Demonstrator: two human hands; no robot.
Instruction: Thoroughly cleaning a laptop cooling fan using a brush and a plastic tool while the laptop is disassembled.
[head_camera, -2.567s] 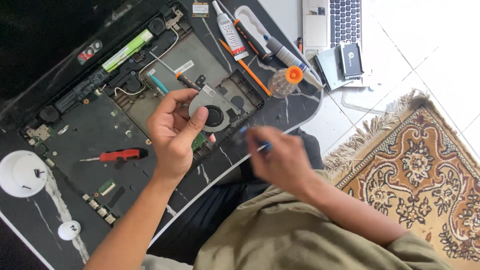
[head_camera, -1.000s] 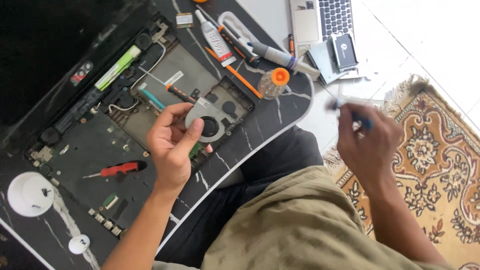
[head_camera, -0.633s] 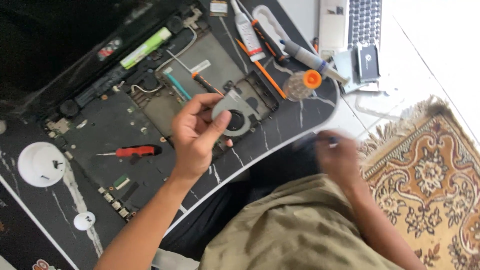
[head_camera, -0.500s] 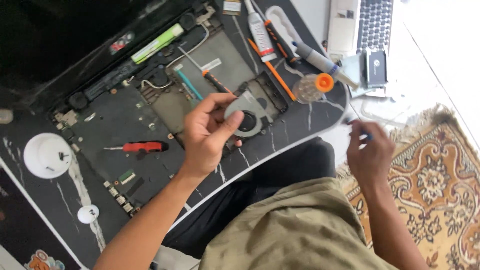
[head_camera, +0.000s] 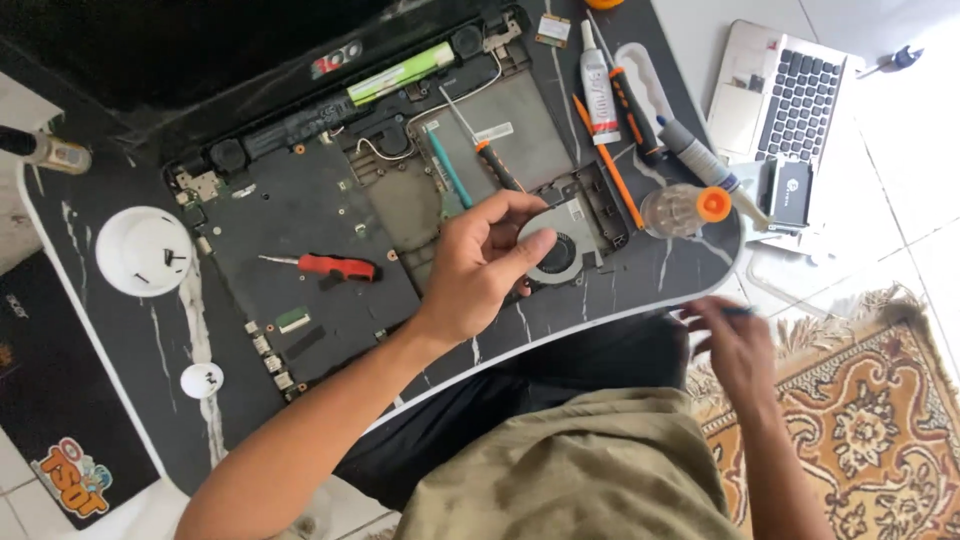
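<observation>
Fan (head_camera: 562, 250) pinched at near-left edge by left hand (head_camera: 478, 268), lifted just above right part of opened laptop (head_camera: 320, 200); right hand (head_camera: 735, 345) well apart over rug (head_camera: 880, 420), blurred, fingers curled on thin tool, grip unclear; left hand nearer.

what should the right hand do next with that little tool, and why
Probably bring the right hand back over the lap table to the cooling fan. The left hand holds the fan lifted at the edge of the opened laptop base, while the right hand is off the table beside the rug, pinching a thin tool that is too blurred to identify.
</observation>
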